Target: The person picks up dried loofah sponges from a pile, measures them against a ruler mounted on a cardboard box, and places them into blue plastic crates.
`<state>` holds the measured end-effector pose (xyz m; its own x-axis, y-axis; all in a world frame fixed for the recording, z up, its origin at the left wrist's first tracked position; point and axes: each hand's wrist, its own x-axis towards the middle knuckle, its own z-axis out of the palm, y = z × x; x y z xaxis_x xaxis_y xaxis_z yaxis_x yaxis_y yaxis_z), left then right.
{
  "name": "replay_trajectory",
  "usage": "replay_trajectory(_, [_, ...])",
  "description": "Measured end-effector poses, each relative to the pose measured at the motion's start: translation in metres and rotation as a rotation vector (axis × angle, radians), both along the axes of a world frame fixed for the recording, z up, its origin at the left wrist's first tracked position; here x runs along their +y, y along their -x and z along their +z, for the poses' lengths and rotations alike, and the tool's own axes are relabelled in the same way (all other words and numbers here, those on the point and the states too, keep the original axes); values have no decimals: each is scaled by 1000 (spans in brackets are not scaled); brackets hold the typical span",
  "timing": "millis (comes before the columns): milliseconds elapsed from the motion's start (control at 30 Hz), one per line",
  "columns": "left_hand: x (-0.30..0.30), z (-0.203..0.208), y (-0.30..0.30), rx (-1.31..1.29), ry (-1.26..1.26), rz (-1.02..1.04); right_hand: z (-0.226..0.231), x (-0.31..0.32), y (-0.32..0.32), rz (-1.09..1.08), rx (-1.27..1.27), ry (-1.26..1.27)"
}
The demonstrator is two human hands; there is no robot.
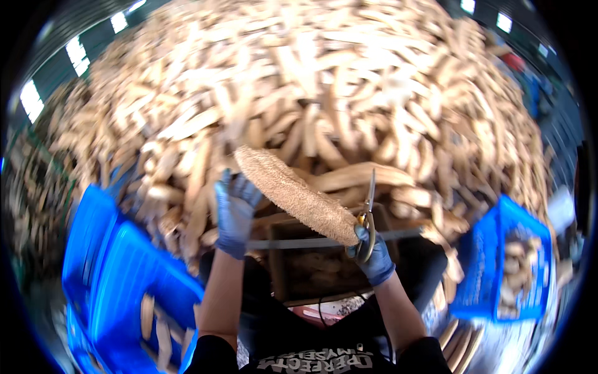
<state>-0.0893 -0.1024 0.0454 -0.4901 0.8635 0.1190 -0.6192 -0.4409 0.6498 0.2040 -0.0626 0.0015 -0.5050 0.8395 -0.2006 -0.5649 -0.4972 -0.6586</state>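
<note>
A long tan dried loofah slants across the middle in front of me, its far end up to the left. My right hand, in a blue glove, is closed at its near end. That same hand also holds a pair of scissors, blades pointing up and away. My left hand, gloved in blue too, is beside the loofah's left part with fingers spread; whether they touch it I cannot tell. Below the loofah, between my legs, stands a dark box with dim pieces inside.
A huge heap of loofahs rises ahead, blurred. Blue crates stand at left, one with several loofahs in it. Another blue crate at right holds pale pieces. A pale strip crosses the dark box's top.
</note>
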Motion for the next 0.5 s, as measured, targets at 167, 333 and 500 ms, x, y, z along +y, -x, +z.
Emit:
replay_trajectory(167, [77,-21,-57,232,64,-347,5,-43,-120,-432,148,43])
replay_trajectory(333, [105,-104,-117,476,345,-576,11,-131,-247,-973,-291,-202])
replay_trajectory(500, [93,-162,-103,814,604,-512,3,-229,-329,-1331,-306,-201])
